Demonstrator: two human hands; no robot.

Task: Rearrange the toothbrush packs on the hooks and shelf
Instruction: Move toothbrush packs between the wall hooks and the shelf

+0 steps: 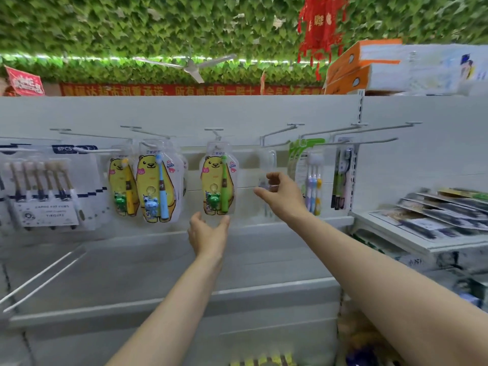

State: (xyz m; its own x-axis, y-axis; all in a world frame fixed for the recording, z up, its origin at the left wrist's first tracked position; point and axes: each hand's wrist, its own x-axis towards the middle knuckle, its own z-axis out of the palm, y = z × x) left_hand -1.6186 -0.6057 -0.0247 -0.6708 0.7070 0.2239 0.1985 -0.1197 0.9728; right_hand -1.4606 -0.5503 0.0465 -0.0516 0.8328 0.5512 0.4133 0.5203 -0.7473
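Note:
A yellow bear pack with a green toothbrush (218, 180) hangs on a middle hook. My left hand (208, 231) is just under it, fingers spread and relaxed at its bottom edge. To the right, a clear toothbrush pack (267, 159) hangs from a wire hook (274, 143). My right hand (281, 192) pinches this pack between thumb and curled fingers. Two more bear packs hang left of the green one, one with a blue brush (158, 180) and one with a yellow brush (123, 182).
A six-brush pack (42, 186) hangs far left. Multi-brush packs (313, 178) and a dark-brush pack (343, 175) hang right of my right hand. A side shelf (390, 233) holds flat packs (443, 212). A white lower shelf (158, 262) runs below the hooks.

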